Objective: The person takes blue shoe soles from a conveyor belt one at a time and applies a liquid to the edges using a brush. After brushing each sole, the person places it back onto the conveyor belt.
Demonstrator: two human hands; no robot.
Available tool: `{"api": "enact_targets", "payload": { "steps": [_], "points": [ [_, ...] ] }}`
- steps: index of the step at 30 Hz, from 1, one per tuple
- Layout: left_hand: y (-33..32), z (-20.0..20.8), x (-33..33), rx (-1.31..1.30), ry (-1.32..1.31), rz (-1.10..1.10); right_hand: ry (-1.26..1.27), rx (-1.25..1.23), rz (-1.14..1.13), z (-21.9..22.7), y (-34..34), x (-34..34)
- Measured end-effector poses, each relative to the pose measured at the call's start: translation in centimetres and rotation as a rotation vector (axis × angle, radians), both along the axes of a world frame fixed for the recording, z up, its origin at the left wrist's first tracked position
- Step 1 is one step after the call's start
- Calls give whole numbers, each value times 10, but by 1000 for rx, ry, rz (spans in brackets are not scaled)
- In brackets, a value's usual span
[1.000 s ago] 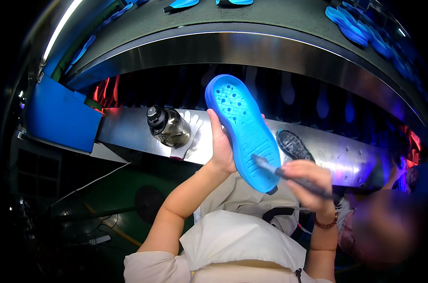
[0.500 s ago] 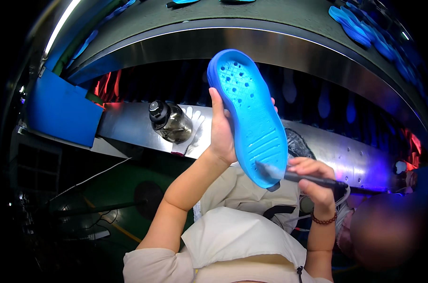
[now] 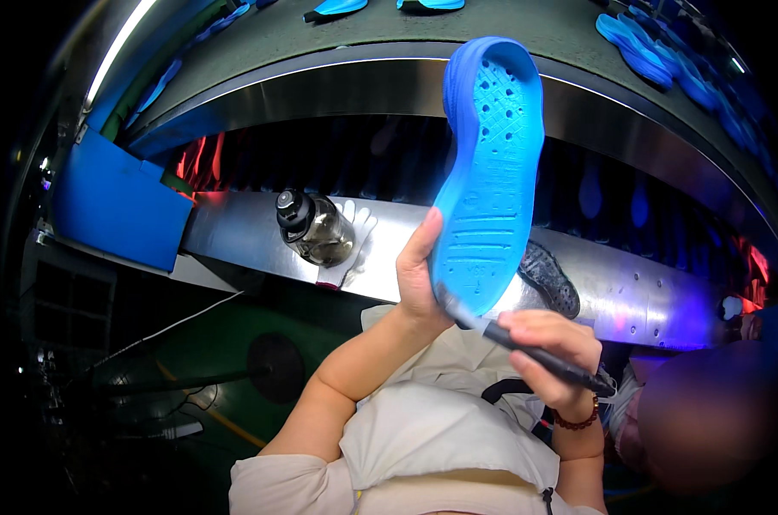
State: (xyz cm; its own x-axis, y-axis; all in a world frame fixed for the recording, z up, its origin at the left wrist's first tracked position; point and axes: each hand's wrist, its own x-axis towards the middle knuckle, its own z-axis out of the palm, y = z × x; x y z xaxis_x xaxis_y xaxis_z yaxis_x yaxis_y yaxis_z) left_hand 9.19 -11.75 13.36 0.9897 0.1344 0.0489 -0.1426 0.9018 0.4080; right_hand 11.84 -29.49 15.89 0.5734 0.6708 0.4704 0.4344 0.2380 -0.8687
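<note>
1. Blue shoe sole [image 3: 490,172] — held up in front of me, above the steel shelf [image 3: 234,232], tread side facing me.
2. Left hand [image 3: 419,279] — closed on the sole's lower end, thumb along its edge.
3. Right hand [image 3: 547,348] — clenched round a dark brush [image 3: 526,348], tip touching the sole's bottom edge.
4. Orientation — long axis near upright, rounded top end leaning slightly right.
5. Risk — held only at its lower end, the sole could pivot or slip under brush pressure.
</note>
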Motion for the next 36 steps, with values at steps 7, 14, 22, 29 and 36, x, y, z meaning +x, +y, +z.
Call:
{"api": "enact_targets", "payload": {
  "steps": [7, 14, 22, 29, 36],
  "points": [
    [4, 10, 4, 92, 60, -21, -182, -92, 98, 15, -7, 28],
    [18, 13, 12, -89, 39, -307, -356, -175, 212, 25, -5, 15],
    [21, 21, 8, 467, 314, -613, -383, -428, 269, 27, -23, 29],
    [25, 35, -1, 727, 399, -741, -355, -469, 325, 27, -30, 43],
    [31, 28, -7, 805, 447, -679, -348, -498, 276, 35, -40, 65]
  ]
}}
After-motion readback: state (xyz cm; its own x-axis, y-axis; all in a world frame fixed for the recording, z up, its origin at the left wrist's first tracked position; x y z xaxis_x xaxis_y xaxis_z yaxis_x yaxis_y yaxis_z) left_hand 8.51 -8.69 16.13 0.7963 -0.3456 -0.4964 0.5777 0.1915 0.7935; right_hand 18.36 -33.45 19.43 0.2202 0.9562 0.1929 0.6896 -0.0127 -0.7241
